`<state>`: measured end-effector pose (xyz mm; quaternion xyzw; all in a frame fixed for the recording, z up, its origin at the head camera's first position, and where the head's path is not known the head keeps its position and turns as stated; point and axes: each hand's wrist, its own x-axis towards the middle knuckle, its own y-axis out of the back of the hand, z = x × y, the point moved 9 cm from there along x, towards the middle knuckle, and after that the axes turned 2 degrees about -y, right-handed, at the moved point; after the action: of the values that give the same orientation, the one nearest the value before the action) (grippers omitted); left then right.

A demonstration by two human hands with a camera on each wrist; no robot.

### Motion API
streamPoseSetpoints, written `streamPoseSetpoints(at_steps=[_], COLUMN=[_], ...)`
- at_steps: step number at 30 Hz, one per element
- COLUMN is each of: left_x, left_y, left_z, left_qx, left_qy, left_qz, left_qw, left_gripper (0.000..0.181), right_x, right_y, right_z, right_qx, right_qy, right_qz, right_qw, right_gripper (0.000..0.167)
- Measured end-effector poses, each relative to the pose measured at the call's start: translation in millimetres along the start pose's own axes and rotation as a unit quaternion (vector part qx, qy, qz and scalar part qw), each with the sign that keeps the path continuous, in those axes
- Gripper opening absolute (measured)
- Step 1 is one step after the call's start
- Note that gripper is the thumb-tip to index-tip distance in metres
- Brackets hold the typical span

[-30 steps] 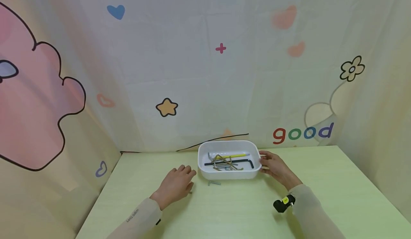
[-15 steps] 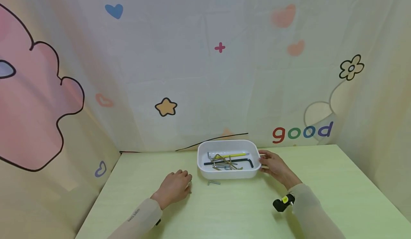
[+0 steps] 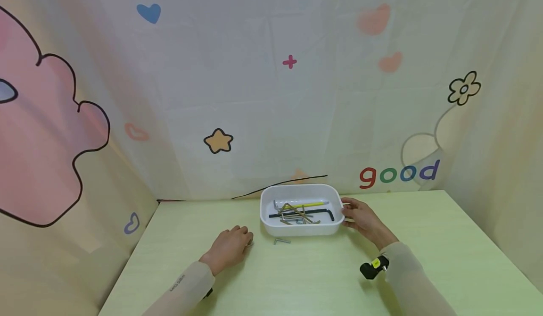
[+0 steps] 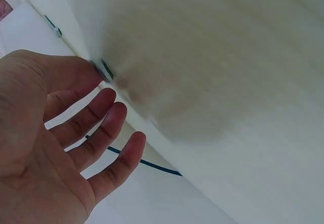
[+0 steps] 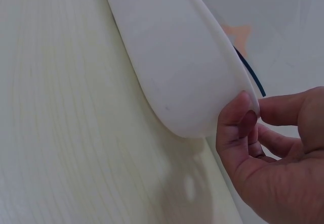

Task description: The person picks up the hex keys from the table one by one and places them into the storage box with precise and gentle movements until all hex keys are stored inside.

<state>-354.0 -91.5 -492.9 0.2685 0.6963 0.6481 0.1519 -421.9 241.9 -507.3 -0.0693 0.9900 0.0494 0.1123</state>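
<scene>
My left hand (image 3: 229,249) is low over the table, left of the white tray (image 3: 302,230). In the left wrist view, a small metal hex key (image 4: 107,71) is pinched at the tips of its thumb and index finger, mostly covered; the other fingers are spread loosely. My right hand (image 3: 364,217) holds the tray's right end, and the right wrist view has its thumb and fingers gripping the rim (image 5: 245,77). Inside lie a black hex key (image 3: 314,211), a yellow stick with a grey tip (image 3: 314,205) and several brass-coloured and silver hex keys (image 3: 292,212).
A silver hex key (image 3: 282,241) lies on the pale green table (image 3: 297,278) just in front of the tray. Behind the table's back edge hangs a printed curtain (image 3: 254,94). A small black and yellow device (image 3: 374,267) is at the right wrist.
My left hand has drawn back slightly, down and left, its fingers closing on the small hex key that lay beneath it. The right hand stays on the tray; the whole view shifts a little.
</scene>
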Motion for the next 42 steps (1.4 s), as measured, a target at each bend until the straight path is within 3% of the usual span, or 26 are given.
streamPoseSetpoints(at_steps=[12,21,32,42], left_x=[-9.9,-9.6,-8.2,-12.2], left_y=[0.1,-4.0,19.2,40.0], left_z=[1.3,2.2,8.4,11.0], left_qx=[0.02,0.022,0.054,0.05], left_qy=[0.008,-0.006,-0.045,-0.053], left_qz=[-0.04,-0.062,0.014,0.041], left_qw=[0.999,0.9978,0.9974,0.9965], left_gripper=[0.008,0.011,0.004,0.007], right_x=[-1.0,-0.8,-1.3,-1.5], right_y=[-2,-2,-2,-1], right_z=[-3,-4,-2,0], right_qx=[-0.006,-0.003,-0.006,-0.008], right_qy=[-0.004,0.004,-0.008,-0.009], right_qz=[0.006,0.0,0.008,0.009], right_qw=[1.0,1.0,0.9999,0.9999], right_gripper=[0.049,0.049,0.049,0.048])
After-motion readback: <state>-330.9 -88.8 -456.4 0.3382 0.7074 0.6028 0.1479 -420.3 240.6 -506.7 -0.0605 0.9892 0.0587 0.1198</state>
